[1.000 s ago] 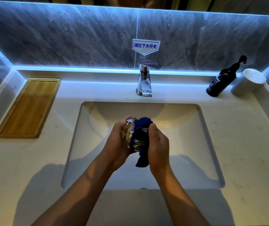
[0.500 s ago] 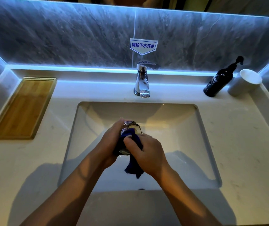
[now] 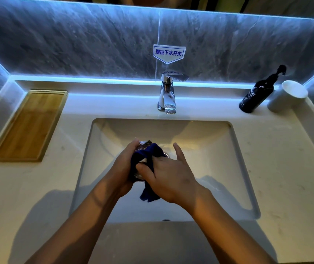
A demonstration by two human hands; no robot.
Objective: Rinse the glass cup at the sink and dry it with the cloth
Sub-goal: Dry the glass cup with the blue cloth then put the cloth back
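Observation:
Over the middle of the white sink basin (image 3: 234, 168), my left hand (image 3: 122, 168) grips the glass cup (image 3: 143, 144), of which only the rim and a bit of the lower side show. A dark blue cloth (image 3: 148, 155) is wrapped over the cup and hangs down below my hands. My right hand (image 3: 167, 176) presses the cloth against the cup, thumb on the cloth and index finger stretched out. Most of the cup is hidden by the cloth and my hands.
A chrome faucet (image 3: 168, 94) stands behind the basin with no water running. A wooden tray (image 3: 28, 126) lies on the counter at the left. A black pump bottle (image 3: 257, 94) and a white cup (image 3: 287, 96) stand at the back right corner.
My right hand has turned over the top of the cup, pulling the cloth around it. The cloth now covers more of the glass, and my right fingers have spread.

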